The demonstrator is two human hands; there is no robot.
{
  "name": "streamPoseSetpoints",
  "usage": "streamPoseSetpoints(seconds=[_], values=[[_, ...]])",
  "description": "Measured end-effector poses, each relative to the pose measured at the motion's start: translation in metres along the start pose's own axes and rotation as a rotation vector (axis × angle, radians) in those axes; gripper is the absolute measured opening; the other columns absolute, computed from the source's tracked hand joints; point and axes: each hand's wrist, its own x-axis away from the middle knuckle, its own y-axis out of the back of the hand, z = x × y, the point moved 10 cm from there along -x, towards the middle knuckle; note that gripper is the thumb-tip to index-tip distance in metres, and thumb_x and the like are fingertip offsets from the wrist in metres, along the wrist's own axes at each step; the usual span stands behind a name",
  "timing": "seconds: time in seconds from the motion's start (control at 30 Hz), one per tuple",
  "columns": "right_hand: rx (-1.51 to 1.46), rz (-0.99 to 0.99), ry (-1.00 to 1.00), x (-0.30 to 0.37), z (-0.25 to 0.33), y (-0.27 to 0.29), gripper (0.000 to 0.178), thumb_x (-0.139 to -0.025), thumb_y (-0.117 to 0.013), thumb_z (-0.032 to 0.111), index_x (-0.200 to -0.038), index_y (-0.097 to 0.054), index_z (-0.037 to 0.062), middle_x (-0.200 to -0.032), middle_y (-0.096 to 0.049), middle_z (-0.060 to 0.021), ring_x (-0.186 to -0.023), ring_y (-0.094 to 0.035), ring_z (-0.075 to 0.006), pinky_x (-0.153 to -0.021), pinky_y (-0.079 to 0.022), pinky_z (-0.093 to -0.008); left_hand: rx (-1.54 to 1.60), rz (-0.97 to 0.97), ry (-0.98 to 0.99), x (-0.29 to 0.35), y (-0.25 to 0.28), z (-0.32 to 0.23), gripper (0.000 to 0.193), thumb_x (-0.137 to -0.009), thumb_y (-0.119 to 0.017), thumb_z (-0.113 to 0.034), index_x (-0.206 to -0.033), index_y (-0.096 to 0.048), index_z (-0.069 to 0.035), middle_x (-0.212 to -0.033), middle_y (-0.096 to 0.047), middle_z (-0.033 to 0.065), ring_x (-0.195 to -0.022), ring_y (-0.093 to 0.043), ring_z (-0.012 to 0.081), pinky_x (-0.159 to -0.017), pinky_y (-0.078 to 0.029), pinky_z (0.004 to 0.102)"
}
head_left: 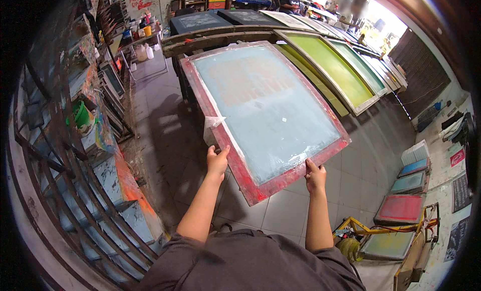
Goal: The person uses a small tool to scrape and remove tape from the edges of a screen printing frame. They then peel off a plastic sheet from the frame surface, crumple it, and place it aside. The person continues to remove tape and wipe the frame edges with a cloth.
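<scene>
A large screen printing frame (270, 125) with a red-stained border and pale blue mesh is held out in front of me, tilted. A faint brownish stencil area shows on its far half, and a piece of clear tape or film (212, 124) hangs from its left edge. My left hand (217, 162) grips the frame's left side near the close corner, thumb on top. My right hand (315, 176) pinches the near edge toward its right end. The fingers beneath the frame are hidden in both hands.
Beyond lies a long print table (225, 36) with dark shirts (198, 22) on it. A yellow-green screen (330, 65) leans at its right. Metal racks (75, 166) line the left. More screens (401, 208) and a yellow metal frame (361, 226) stand lower right. A person (291, 2) sits far back.
</scene>
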Motion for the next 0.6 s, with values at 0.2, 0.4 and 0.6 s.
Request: streamPoseSetpoints(seconds=[0.2,0.4,0.6], values=[[0.062,-0.010,-0.052,-0.007,0.007,0.006,0.041,-0.076,-0.067,0.005,-0.108,-0.043,-0.0043,-0.088,-0.058,-0.0100,-0.068,-0.059,-0.0147,-0.045,-0.041,-0.0217,-0.047,0.006,0.021,0.006,-0.006,-0.014,0.058,-0.079,-0.067,-0.013,-0.119,-0.036,0.015,-0.106,-0.057,0.0198,-0.092,-0.058,0.0200,-0.078,-0.046,0.0281],[0.070,-0.043,0.000,-0.022,0.030,0.006,0.038,-0.074,-0.070,0.009,-0.100,-0.046,-0.0056,-0.085,-0.059,-0.0097,-0.062,-0.057,-0.0127,-0.041,-0.035,-0.0200,-0.114,0.082,0.023,0.009,-0.029,-0.035,0.074,-0.076,-0.070,-0.018,-0.125,-0.028,0.018,-0.115,-0.051,0.0261,-0.103,-0.053,0.0250,-0.087,-0.042,0.0310],[0.067,-0.080,0.007,-0.041,0.017,0.004,0.038,-0.073,-0.071,0.010,-0.098,-0.047,-0.0055,-0.080,-0.059,-0.0069,-0.058,-0.053,-0.0100,-0.040,-0.034,-0.0205,-0.182,0.038,-0.035,-0.016,-0.031,-0.028,0.077,-0.074,-0.073,-0.023,-0.124,-0.031,0.018,-0.118,-0.049,0.0280,-0.107,-0.051,0.0265,-0.090,-0.041,0.0313]])
